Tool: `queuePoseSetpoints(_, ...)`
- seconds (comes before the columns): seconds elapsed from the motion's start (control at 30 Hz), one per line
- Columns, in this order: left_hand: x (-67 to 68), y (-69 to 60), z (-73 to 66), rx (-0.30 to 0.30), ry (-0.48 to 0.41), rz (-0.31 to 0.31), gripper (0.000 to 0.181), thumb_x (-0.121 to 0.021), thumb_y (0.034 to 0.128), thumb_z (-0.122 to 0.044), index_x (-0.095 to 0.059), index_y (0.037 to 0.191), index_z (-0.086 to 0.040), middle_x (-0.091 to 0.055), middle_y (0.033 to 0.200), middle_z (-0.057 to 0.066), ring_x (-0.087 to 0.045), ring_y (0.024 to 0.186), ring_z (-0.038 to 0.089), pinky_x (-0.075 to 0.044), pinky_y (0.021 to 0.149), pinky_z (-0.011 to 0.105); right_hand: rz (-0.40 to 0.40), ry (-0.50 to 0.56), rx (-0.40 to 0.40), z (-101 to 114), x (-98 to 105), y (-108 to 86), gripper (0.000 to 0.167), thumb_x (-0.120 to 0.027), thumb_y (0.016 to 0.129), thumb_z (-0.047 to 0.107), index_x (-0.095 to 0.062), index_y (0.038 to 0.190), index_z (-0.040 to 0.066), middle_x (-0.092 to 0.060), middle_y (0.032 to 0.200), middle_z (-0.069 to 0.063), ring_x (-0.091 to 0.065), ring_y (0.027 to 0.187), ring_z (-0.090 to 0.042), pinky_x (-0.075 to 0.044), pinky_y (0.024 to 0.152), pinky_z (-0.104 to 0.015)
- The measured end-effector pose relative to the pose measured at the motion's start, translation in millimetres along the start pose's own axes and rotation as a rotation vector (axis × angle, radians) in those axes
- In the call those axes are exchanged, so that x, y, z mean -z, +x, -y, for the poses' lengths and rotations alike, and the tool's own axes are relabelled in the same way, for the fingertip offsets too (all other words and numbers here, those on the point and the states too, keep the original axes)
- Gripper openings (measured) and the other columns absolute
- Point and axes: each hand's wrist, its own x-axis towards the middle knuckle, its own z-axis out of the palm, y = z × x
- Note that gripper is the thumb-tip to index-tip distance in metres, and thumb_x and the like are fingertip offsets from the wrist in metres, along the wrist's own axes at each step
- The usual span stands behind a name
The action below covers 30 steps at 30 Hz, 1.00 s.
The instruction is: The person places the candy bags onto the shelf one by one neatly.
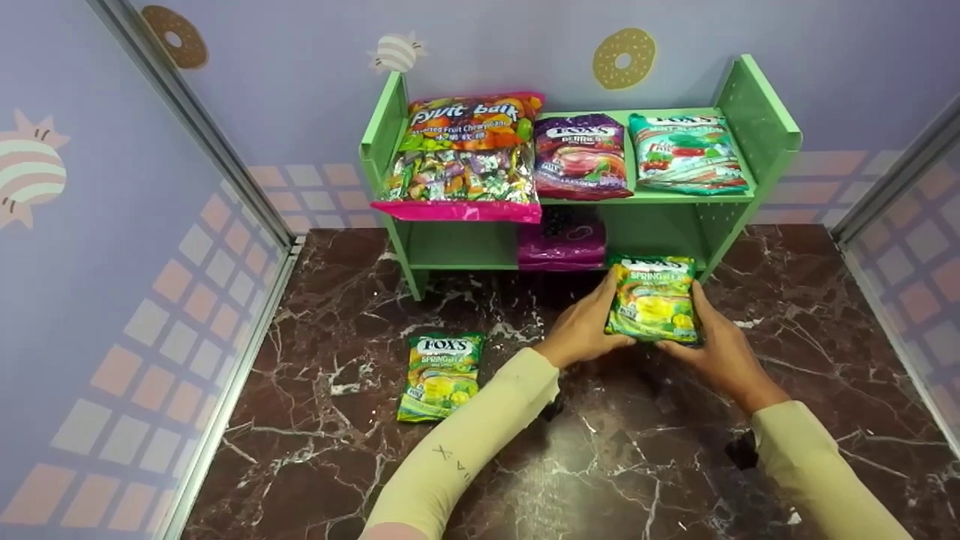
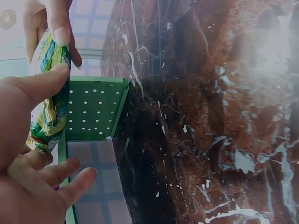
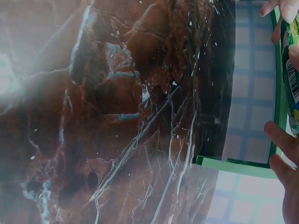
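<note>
Between both hands, a green and yellow Fox's Spring Tea candy bag (image 1: 652, 298) is held up in front of the shelf's lower right part. My left hand (image 1: 589, 322) grips its left side, and my right hand (image 1: 721, 349) grips its right side. In the left wrist view the candy bag (image 2: 52, 100) appears edge-on, with the left thumb (image 2: 44, 84) pressed on its face. At the right edge of the right wrist view, part of the bag (image 3: 292, 79) shows beside the right fingers (image 3: 282, 144). A matching Spring Tea bag (image 1: 441, 377) lies on the marble surface, left of my left forearm.
A green two-tier shelf (image 1: 465, 264) stands at the back. Its top tier bears a large Fyvit Baik candy bag (image 1: 465, 157), a purple Berries bag (image 1: 582, 157) and a teal Mint Blossom bag (image 1: 686, 154). A purple bag (image 1: 562, 244) lies on the lower tier. Patterned walls (image 1: 112, 300) enclose the marble surface (image 1: 322, 390).
</note>
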Motion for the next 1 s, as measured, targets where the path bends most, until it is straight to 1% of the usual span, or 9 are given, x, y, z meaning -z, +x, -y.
queuePoseSetpoints(0.2, 2.2, 10.7, -1.1, 0.013, -0.027, 0.012, 0.108, -0.071, 0.085, -0.044, 0.007, 0.156, -0.019, -0.009, 0.164, -0.002, -0.036, 0.142, 0.02, -0.042, 0.108, 0.032, -0.013, 0.007, 0.014, -7, 1, 8.2, 0.101, -0.076, 0.083, 0.033, -0.011, 0.155, 0.005, -0.032, 0.149, -0.034, -0.043, 0.128, -0.051, -0.04, 0.098, -0.062)
queuePoseSetpoints(0.43, 6.5, 19.1, -1.3, 0.027, -0.032, 0.013, 0.107, -0.071, 0.0859, -0.042, 0.006, 0.156, -0.019, -0.012, 0.164, -0.001, -0.036, 0.142, 0.021, -0.04, 0.11, 0.034, 0.023, 0.062, -0.009, -8, 2, 17.5, 0.097, -0.071, 0.086, 0.037, -0.008, 0.157, 0.013, -0.029, 0.154, -0.027, -0.04, 0.134, -0.046, -0.039, 0.101, -0.06)
queuePoseSetpoints(0.57, 9.0, 22.6, -4.0, 0.047, -0.003, 0.017, 0.103, -0.067, 0.088, -0.045, 0.006, 0.156, -0.019, -0.01, 0.164, 0.0, -0.036, 0.142, 0.022, -0.04, 0.11, 0.034, 0.001, 0.081, -0.003, -8, 5, 22.0, 0.093, -0.071, 0.087, 0.035, -0.011, 0.157, 0.016, -0.03, 0.154, -0.025, -0.04, 0.134, -0.046, -0.038, 0.101, -0.061)
queuePoseSetpoints(0.73, 9.0, 24.7, -10.1, 0.101, 0.084, 0.021, 0.09, -0.056, 0.0928, -0.051, -0.002, 0.157, -0.019, -0.011, 0.164, 0.002, -0.041, 0.139, 0.021, -0.044, 0.106, 0.035, -0.025, 0.085, -0.003, -8, 7, 29.0, 0.088, -0.068, 0.089, 0.037, -0.015, 0.156, 0.015, -0.029, 0.154, -0.025, -0.038, 0.135, -0.047, -0.035, 0.104, -0.062)
queuePoseSetpoints(0.83, 7.2, 25.9, -14.1, 0.12, 0.136, -0.018, 0.084, -0.052, 0.0944, -0.052, -0.007, 0.157, -0.018, -0.017, 0.163, 0.003, -0.048, 0.134, 0.02, -0.048, 0.1, 0.035, -0.029, 0.086, -0.02, -7, 8, 33.1, 0.086, -0.065, 0.09, 0.04, -0.017, 0.156, 0.013, -0.028, 0.155, -0.025, -0.037, 0.136, -0.048, -0.034, 0.105, -0.063)
queuePoseSetpoints(0.9, 5.1, 27.3, -16.4, 0.127, 0.166, -0.062, 0.083, -0.052, 0.0947, -0.051, -0.009, 0.157, -0.018, -0.023, 0.161, 0.002, -0.055, 0.126, 0.019, -0.052, 0.094, 0.034, -0.034, 0.093, -0.029, -6, 7, 35.2, 0.085, -0.064, 0.091, 0.041, -0.018, 0.156, 0.013, -0.03, 0.154, -0.025, -0.039, 0.134, -0.047, -0.036, 0.104, -0.061)
queuePoseSetpoints(1.0, 3.0, 29.1, -20.2, 0.133, 0.203, -0.131, 0.081, -0.053, 0.0951, -0.05, -0.013, 0.157, -0.017, -0.032, 0.158, 0.001, -0.064, 0.111, 0.019, -0.055, 0.081, 0.035, -0.05, 0.101, -0.04, -5, 7, 38.4, 0.083, -0.063, 0.091, 0.041, -0.019, 0.155, 0.012, -0.033, 0.153, -0.026, -0.042, 0.132, -0.047, -0.037, 0.102, -0.06)
